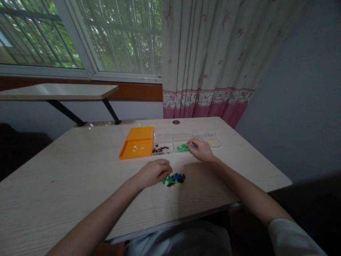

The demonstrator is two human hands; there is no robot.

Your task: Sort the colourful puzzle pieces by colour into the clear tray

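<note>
My left hand is at the left edge of a mixed pile of small building bricks, blue, green, dark brown and pale yellow. Its fingers are curled together; whatever they may hold is hidden. Over the clear plastic boxes my right hand is closed in a pinch, beside a box of green bricks. Small blue and red bits show at its fingers; I cannot tell whether they are held or lie behind. Dark brown bricks lie in the box to the left.
An open orange case with a few white pieces stands left of the clear boxes. Yellow pieces lie in the rightmost box. The wooden table has a raised shelf at the back left; a curtain hangs behind.
</note>
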